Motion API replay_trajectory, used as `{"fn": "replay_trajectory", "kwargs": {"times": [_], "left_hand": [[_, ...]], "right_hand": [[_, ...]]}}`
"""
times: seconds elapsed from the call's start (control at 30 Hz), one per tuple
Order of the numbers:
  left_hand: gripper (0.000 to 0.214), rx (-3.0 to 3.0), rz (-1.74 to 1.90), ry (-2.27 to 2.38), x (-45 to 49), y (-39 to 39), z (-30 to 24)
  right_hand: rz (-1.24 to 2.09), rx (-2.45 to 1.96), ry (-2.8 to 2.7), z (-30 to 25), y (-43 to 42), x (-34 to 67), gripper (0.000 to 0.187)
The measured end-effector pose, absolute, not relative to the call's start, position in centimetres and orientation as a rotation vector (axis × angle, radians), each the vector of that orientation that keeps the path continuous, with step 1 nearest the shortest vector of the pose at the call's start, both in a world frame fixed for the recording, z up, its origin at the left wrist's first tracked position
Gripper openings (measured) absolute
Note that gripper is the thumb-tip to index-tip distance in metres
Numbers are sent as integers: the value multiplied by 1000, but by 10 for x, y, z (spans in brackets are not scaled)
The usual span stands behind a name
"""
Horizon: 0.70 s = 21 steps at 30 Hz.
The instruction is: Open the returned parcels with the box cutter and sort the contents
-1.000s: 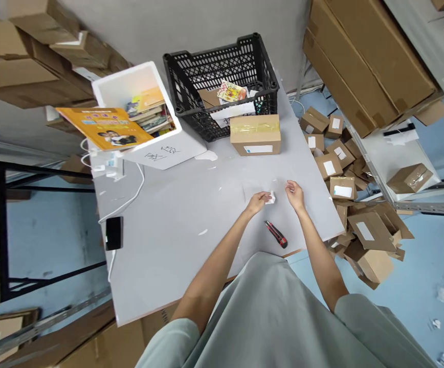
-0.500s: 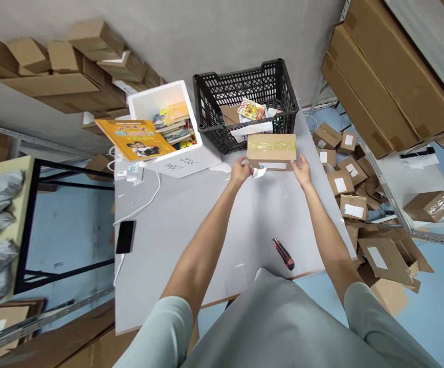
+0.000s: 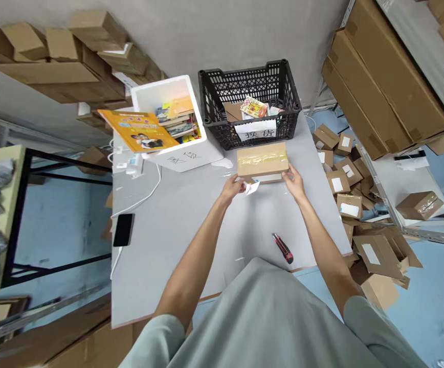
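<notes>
A taped cardboard box [image 3: 262, 160] with a white label on its near side sits on the grey table [image 3: 176, 225], in front of a black crate [image 3: 250, 105]. My left hand [image 3: 232, 187] grips the box's near left corner and also pinches a small white slip of paper [image 3: 251, 188]. My right hand [image 3: 293, 181] grips the box's near right corner. A red and black utility knife [image 3: 283, 248] lies on the table near my body.
A white foam bin [image 3: 168, 120] of books stands left of the crate, an orange book [image 3: 137, 130] leaning over its edge. A black phone [image 3: 123, 230] on a white cable lies at the table's left. Several small cardboard boxes [image 3: 345, 184] are piled on the floor to the right.
Both hands reached from the table's middle up to the taped box and took hold of its near corners. The box has since slid toward me, away from the crate.
</notes>
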<state>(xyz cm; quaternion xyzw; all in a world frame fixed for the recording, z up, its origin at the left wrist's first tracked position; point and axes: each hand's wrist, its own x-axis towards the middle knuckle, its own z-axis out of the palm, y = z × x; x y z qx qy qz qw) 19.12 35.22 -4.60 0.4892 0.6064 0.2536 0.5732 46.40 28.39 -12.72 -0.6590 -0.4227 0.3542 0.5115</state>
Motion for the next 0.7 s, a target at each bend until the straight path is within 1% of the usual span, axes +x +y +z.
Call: {"fn": "replay_trajectory", "kwargs": {"times": [0.17, 0.3, 0.43, 0.57, 0.63, 0.7], "left_hand": [[73, 1189, 582, 1605, 78, 254, -47], [77, 1255, 541, 1696, -4, 171, -49], [84, 1153, 572, 1701, -55, 99, -55], [85, 965, 663, 1615, -84, 50, -65], [85, 916, 730, 1604, -94, 35, -68], [84, 905, 824, 1593, -103, 23, -67]], "right_hand": [[1116, -1492, -938, -120, 188, 361, 76], [1273, -1491, -864, -120, 108, 282, 80], [1362, -1509, -772, -115, 44, 229, 82], [1378, -1548, -708, -104, 6, 202, 86], [1292, -1638, -669, -96, -7, 192, 87], [1163, -1740, -631, -84, -21, 180, 81]]}}
